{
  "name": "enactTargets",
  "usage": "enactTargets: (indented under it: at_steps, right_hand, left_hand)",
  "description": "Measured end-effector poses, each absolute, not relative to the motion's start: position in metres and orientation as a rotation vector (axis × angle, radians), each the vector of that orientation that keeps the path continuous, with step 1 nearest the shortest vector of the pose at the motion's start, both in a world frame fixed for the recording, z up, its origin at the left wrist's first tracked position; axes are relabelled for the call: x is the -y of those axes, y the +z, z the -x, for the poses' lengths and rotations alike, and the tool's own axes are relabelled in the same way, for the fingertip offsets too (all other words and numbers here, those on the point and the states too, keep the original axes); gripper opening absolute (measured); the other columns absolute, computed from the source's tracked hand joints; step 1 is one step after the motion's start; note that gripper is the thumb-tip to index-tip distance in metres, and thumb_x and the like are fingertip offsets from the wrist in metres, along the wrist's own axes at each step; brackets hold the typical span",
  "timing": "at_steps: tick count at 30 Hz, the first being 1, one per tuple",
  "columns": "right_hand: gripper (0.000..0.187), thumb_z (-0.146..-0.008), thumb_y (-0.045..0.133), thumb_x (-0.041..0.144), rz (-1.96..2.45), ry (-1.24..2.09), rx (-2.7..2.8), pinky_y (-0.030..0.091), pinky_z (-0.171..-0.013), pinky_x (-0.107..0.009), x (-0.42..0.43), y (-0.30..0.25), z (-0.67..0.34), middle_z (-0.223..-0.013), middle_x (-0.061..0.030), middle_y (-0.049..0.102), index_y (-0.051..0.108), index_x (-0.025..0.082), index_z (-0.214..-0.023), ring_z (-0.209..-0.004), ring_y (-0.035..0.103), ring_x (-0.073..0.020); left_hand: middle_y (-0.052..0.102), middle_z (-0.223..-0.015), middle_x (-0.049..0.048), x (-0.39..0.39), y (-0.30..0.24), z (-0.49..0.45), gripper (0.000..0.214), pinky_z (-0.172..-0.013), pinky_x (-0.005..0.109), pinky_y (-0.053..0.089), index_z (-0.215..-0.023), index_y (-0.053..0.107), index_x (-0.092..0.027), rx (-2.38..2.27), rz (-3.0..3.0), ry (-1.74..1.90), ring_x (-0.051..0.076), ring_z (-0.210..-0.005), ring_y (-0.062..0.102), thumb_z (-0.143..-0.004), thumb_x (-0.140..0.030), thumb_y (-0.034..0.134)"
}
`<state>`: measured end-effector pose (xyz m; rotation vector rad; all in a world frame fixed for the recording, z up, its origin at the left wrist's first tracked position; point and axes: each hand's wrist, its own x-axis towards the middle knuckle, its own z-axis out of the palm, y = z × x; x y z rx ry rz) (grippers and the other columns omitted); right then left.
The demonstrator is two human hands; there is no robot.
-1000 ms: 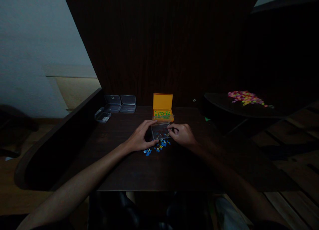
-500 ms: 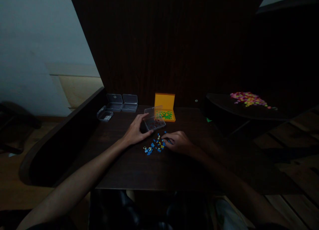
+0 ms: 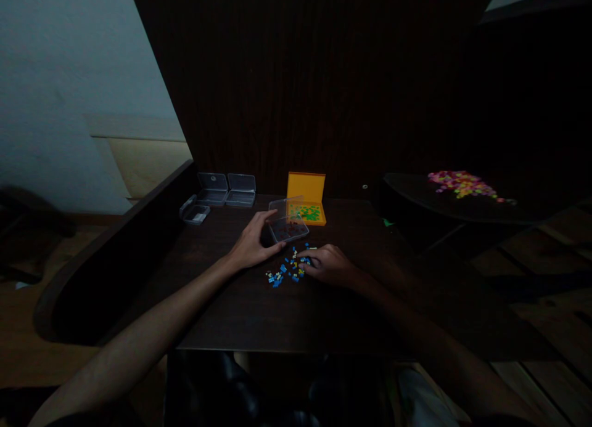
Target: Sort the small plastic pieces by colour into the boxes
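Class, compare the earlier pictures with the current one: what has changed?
The right hand has moved from the clear box back toward the person, to the blue and yellow pieces; whether it holds one is unclear. The left hand, still holding that box, has shifted with it slightly left and away. The open yellow box, three other clear boxes and pink and yellow heap stayed put.

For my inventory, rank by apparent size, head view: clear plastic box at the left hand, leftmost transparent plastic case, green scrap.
1. Clear plastic box at the left hand
2. Leftmost transparent plastic case
3. Green scrap
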<state>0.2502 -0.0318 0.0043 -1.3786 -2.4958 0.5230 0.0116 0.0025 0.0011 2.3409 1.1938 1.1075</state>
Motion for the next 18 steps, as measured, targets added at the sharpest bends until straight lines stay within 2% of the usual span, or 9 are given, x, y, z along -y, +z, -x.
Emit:
enactTargets:
  at_steps: [9, 18]
  right_hand:
    - [0.019, -0.08, 0.062, 0.032, 1.196, 0.732, 2.261, 0.028, -0.048, -0.02, 0.029, 0.005, -0.253, -0.047, 0.0074, 0.044, 0.073, 0.016, -0.083, -0.043, 0.035, -0.0062]
    - [0.028, -0.076, 0.064, 0.041, 1.198, 0.672, 1.788, 0.026, -0.044, -0.022, 0.021, 0.009, -0.26, -0.045, 0.0071, 0.038, 0.071, 0.014, -0.08, -0.042, 0.032, -0.0075]
  left_hand:
    - [0.052, -0.127, 0.01, 0.0, 0.004, -0.013, 0.071, -0.097, 0.042, 0.049, -0.136, 0.038, -0.021, -1.179, -2.342, 1.108, 0.024, -0.107, 0.059, -0.076, -0.038, 0.071]
    - [0.051, -0.129, 0.0112, 0.004, 0.006, -0.016, 0.073, -0.097, 0.043, 0.049, -0.138, 0.036, -0.022, -1.09, -2.372, 1.057, 0.025, -0.11, 0.058, -0.077, -0.041, 0.071]
